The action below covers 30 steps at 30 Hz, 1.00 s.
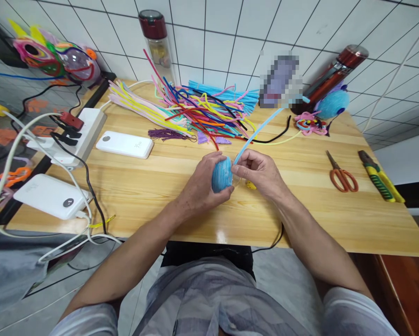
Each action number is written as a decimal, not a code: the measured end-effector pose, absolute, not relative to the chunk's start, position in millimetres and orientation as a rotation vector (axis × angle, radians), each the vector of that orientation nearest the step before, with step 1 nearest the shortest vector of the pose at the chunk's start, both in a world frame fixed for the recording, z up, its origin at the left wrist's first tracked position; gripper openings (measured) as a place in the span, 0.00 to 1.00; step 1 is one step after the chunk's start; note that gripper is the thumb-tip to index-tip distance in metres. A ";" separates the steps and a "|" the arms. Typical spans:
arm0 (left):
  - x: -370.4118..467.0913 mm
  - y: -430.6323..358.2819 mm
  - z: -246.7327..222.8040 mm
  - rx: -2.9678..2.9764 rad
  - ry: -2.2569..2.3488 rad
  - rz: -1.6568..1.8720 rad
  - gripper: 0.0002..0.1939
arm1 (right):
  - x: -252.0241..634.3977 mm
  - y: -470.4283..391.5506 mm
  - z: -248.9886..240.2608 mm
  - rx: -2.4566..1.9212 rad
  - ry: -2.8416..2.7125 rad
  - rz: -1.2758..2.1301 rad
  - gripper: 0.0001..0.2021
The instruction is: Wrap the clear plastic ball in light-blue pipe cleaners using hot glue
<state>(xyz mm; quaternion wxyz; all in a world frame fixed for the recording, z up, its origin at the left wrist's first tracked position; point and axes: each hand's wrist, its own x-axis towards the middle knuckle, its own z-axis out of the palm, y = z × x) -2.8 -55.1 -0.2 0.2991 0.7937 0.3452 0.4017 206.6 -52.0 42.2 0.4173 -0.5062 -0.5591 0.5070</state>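
Observation:
Near the front middle of the wooden table, my left hand [205, 185] wraps round a light blue wound ball [222, 174], fingers above it and thumb below. My right hand [260, 173] pinches a light blue pipe cleaner [260, 130] at the ball's right side. The strip's free length slants up and to the right. Something clear and rounded shows partly between the ball and my right hand. A small yellow piece [250, 185] is just under my right fingers.
Colourful pipe cleaners [209, 109] lie at the back. Scissors [342, 175] and pliers [379, 177] are on the right. Two power banks [125, 144], a power strip [80, 137] and cables occupy the left. A bottle [157, 42] and a red flask [331, 74] stand near the wall.

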 end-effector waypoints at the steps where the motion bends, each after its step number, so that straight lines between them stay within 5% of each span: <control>1: -2.9 -54.9 -0.3 2.109 0.915 1.063 0.35 | 206.4 -52.0 42.9 -1.272 -1.412 1.270 0.26; 23: -2.2 -53.4 1.0 2.035 0.936 1.066 0.26 | 206.9 -50.3 38.4 -1.249 -1.437 1.274 0.25; 30: -3.5 -53.9 3.3 2.000 0.947 1.051 0.27 | 205.9 -48.6 34.0 -1.203 -1.400 1.198 0.37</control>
